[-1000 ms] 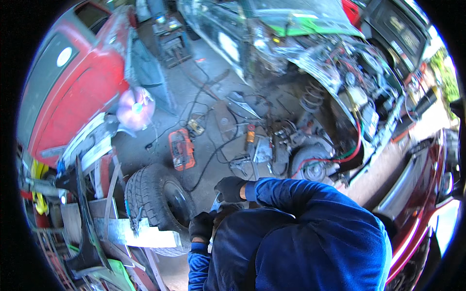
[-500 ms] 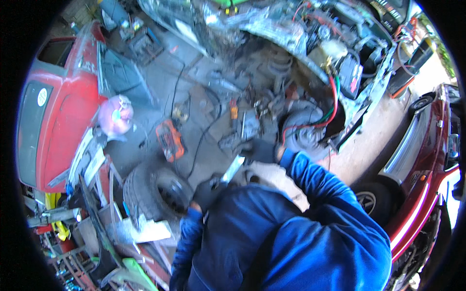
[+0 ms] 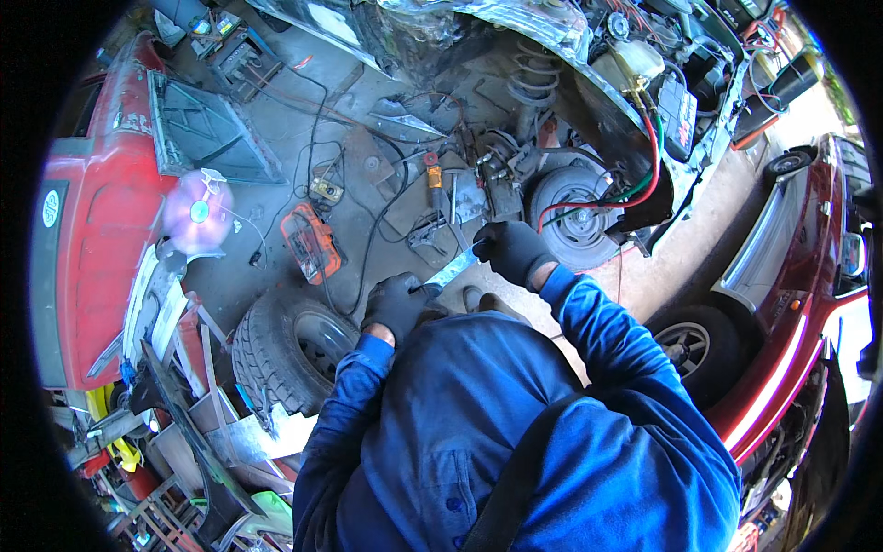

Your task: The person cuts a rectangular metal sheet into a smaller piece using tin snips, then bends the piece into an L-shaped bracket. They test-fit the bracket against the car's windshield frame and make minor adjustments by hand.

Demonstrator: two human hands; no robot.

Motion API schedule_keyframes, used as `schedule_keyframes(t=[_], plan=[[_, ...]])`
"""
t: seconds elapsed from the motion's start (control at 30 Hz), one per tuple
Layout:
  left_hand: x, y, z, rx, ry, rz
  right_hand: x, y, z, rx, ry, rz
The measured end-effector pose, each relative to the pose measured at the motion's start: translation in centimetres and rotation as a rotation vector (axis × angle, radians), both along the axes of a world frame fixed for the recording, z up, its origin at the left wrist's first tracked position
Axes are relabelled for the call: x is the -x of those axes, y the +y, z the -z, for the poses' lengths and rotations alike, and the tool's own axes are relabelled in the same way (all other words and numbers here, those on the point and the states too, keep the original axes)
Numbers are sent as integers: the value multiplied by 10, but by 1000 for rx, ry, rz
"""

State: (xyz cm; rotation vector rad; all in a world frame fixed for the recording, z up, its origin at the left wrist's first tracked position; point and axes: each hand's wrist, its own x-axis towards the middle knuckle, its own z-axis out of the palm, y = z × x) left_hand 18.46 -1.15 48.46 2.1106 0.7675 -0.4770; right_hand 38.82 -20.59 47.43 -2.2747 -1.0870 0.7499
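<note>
Both gloved hands have swung up toward twelve o'clock with the metal strip (image 3: 452, 269).
My left hand (image 3: 397, 305) grips its lower end, right hand (image 3: 511, 250) clasps the upper; I judge I'm positioning it, and next comes steady alignment toward the brake hub (image 3: 572, 213) at one o'clock.

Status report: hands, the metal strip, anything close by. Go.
Left hand and right hand, both gloved, grip opposite ends of the flat metal strip. Strip held above the floor. Loose tyre lies beside the left hand; wheel hub just beyond the right.

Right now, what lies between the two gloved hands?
In the head view, a flat shiny metal strip spans the gap: the left hand grips its lower end and the right hand its upper end.
</note>
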Motion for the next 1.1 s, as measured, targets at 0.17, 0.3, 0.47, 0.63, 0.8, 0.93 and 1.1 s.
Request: schedule_keyframes(t=[0.17,0.3,0.47,0.63,0.8,0.93,1.1], plan=[[5,33,9,-113,-54,70,18,36,9,19,-39,37],[17,53,23,-91,-43,27,31,59,18,67,-83,63],[27,86,31,-58,62,51,24,87,15,-34,15,-93],[41,123,42,507,-259,-167,6,111,-8,-88,344,-1],[16,146,40,1079,-372,-557,-25,114,-19,-156,424,101],[-40,163,25,672,-354,-369,-58,117,-14,-129,489,220],[-131,172,-4,326,-329,-353,-123,130,-18,-102,211,218]])
